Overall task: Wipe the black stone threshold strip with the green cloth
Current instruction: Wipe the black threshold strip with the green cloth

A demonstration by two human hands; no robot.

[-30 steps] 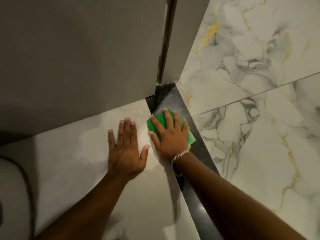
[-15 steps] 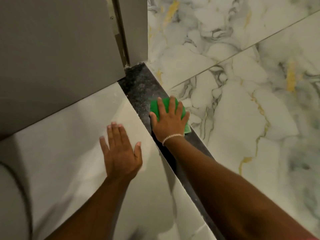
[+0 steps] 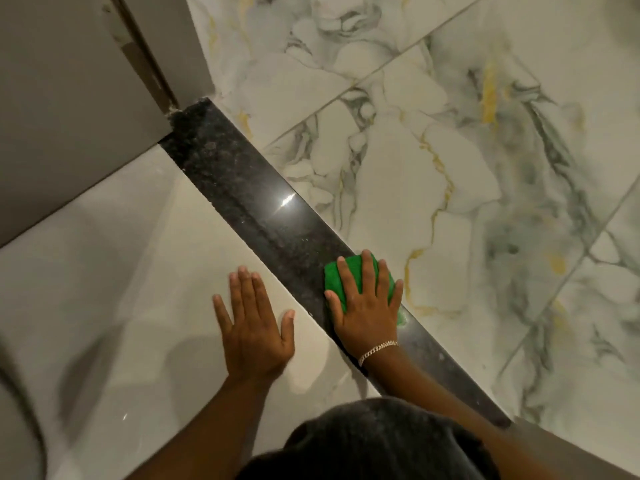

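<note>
The black stone threshold strip (image 3: 242, 188) runs diagonally from the door frame at upper left down to the lower right, speckled and glossy. My right hand (image 3: 367, 306), wearing a chain bracelet, lies flat with fingers spread, pressing the green cloth (image 3: 349, 268) onto the strip about halfway along it. The cloth shows mostly ahead of my fingers; the rest is hidden under the palm. My left hand (image 3: 254, 322) rests flat and open on the pale beige floor tile (image 3: 121, 271) just left of the strip, holding nothing.
A grey door and its frame (image 3: 69, 98) stand at the upper left, meeting the strip's far end. White marble-pattern tiles with gold and grey veins (image 3: 450, 150) fill the right side. My dark clothing (image 3: 363, 441) shows at the bottom edge.
My right hand has slid the green cloth along the strip away from the door frame, toward me. More bare strip now shows beyond the cloth. My left hand stays flat on the tile.
</note>
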